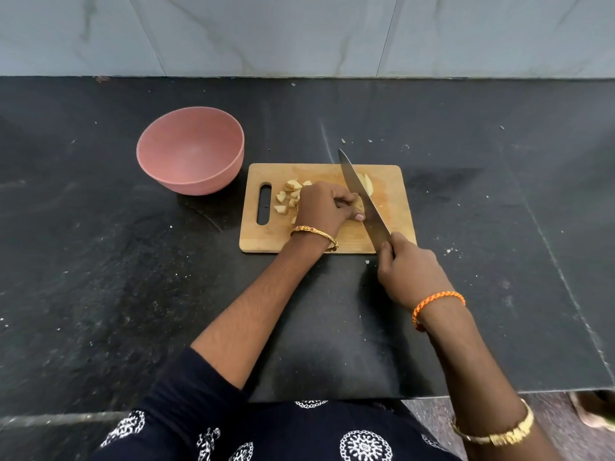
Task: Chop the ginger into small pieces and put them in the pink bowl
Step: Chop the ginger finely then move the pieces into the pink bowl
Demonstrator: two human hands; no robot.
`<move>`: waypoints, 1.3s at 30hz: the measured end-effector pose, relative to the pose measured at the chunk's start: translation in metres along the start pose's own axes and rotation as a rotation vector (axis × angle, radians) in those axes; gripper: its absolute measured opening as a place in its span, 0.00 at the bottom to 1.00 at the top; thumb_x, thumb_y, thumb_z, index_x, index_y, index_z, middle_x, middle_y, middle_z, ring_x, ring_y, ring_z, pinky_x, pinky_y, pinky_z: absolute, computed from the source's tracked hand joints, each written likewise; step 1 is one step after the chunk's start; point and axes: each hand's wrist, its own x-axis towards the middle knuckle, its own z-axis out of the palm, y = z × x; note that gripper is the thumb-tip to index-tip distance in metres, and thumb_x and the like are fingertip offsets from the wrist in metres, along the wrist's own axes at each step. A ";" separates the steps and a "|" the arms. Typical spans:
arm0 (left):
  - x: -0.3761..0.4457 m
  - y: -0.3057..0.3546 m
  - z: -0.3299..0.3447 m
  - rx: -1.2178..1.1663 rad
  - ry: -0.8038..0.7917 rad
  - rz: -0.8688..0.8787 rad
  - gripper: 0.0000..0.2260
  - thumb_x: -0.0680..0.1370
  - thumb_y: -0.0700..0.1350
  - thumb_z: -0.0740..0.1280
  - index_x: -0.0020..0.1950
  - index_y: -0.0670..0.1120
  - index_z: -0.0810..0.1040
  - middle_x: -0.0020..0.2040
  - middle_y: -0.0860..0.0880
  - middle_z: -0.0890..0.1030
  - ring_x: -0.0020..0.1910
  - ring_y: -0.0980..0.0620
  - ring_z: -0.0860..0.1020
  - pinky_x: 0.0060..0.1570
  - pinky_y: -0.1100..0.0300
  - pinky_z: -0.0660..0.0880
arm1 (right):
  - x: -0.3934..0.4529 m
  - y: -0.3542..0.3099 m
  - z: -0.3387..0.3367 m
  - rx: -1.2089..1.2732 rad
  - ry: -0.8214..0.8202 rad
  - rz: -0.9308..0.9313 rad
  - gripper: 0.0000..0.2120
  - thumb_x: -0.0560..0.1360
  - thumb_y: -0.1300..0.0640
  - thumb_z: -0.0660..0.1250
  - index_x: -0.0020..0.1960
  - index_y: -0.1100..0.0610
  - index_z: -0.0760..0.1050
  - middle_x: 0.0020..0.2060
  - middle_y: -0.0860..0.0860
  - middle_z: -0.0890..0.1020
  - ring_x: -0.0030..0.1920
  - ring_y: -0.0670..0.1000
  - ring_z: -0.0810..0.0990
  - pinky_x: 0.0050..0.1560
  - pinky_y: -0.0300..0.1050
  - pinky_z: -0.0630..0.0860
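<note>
**Ginger Being Cut on a Wooden Board, Seen From Above**

One wooden cutting board [392, 207] lay on a black countertop [100, 261], its long axis running left to right and its handle slot at the left end. One pink bowl [190, 150] stood upright just beyond the board's left end, apart from it and holding nothing visible. One knife [361, 197] crossed the board on a diagonal, its long axis running from the near right to the far left, the tip pointing away from the person and reaching past the far edge of the board.

The ginger was on the board in three groups. About seven small cut pieces [289, 196] lay loose between the handle slot and the left hand. Two pale slices [366, 184] lay on the far side of the blade, their long axes roughly parallel with it. A further piece sat under the left hand, mostly hidden, so its direction could not be told.

The left hand [324, 206] rested on the middle of the board with fingers curled down onto that hidden piece, the thumb tip just beside the blade. The right hand [407, 267] was wrapped round the knife's handle at the board's near right corner. One gold bangle [314, 236] circled the left wrist; one orange braided band [437, 304] circled the right wrist.
</note>
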 end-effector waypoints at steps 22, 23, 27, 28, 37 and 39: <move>0.000 0.006 -0.001 0.330 -0.138 0.009 0.19 0.67 0.42 0.74 0.56 0.43 0.77 0.55 0.46 0.72 0.48 0.50 0.73 0.48 0.65 0.68 | -0.014 0.019 -0.002 0.296 0.095 0.010 0.15 0.80 0.53 0.55 0.40 0.61 0.69 0.32 0.58 0.75 0.41 0.60 0.74 0.37 0.45 0.67; 0.000 0.006 -0.002 0.351 -0.138 0.006 0.18 0.67 0.41 0.74 0.56 0.43 0.77 0.56 0.45 0.73 0.49 0.51 0.72 0.47 0.66 0.66 | -0.013 0.018 -0.001 0.292 0.086 0.004 0.15 0.80 0.53 0.55 0.41 0.61 0.69 0.32 0.58 0.76 0.39 0.59 0.74 0.37 0.45 0.68; 0.004 0.006 -0.002 0.382 -0.120 -0.016 0.18 0.67 0.40 0.74 0.55 0.42 0.78 0.57 0.44 0.77 0.55 0.49 0.74 0.50 0.65 0.68 | -0.011 0.013 0.002 0.278 0.070 -0.010 0.14 0.80 0.53 0.55 0.41 0.60 0.70 0.32 0.56 0.75 0.33 0.54 0.72 0.32 0.44 0.67; 0.005 0.006 -0.002 0.390 -0.125 -0.022 0.18 0.67 0.40 0.75 0.55 0.42 0.79 0.57 0.44 0.77 0.56 0.48 0.75 0.52 0.64 0.69 | -0.009 0.012 0.003 0.271 0.078 -0.013 0.14 0.80 0.53 0.55 0.39 0.59 0.69 0.31 0.55 0.74 0.32 0.54 0.71 0.31 0.44 0.66; 0.005 0.010 -0.006 0.354 -0.135 -0.100 0.22 0.64 0.42 0.78 0.57 0.41 0.80 0.57 0.43 0.80 0.57 0.47 0.76 0.60 0.58 0.72 | 0.003 0.003 0.003 0.269 0.067 -0.042 0.14 0.80 0.53 0.55 0.39 0.58 0.70 0.32 0.56 0.75 0.37 0.57 0.73 0.33 0.46 0.67; 0.005 0.011 -0.007 0.340 -0.138 -0.100 0.22 0.64 0.41 0.78 0.57 0.40 0.79 0.56 0.43 0.81 0.57 0.47 0.77 0.59 0.59 0.72 | 0.007 0.001 0.002 0.264 0.055 -0.035 0.14 0.80 0.52 0.55 0.44 0.61 0.72 0.34 0.56 0.76 0.38 0.58 0.75 0.37 0.46 0.70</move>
